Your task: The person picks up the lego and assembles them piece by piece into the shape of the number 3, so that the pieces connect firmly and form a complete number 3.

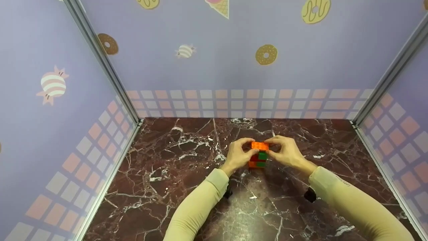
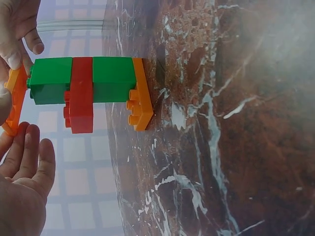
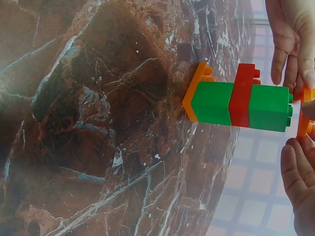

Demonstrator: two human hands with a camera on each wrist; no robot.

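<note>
In the head view, my left hand (image 1: pixel 238 154) and right hand (image 1: pixel 288 153) pinch opposite ends of an orange toy building brick (image 1: pixel 260 146). They hold it just above a brick stack, with a small gap over the studs in both wrist views. From the top down, the stack has an upper green brick (image 2: pixel 51 81), a red brick (image 2: pixel 82 96), a lower green brick (image 2: pixel 114 78) and an orange base brick (image 2: pixel 142 103). The red brick and the base stick out on one side, showing studs. Fingers partly cover the held brick.
The stack stands on a dark red marbled tabletop (image 1: pixel 187 180). Behind rises a lilac back wall (image 1: pixel 220 67) with printed sweets, and side panels flank the table. A black object (image 1: pixel 310 194) shows under the right cuff.
</note>
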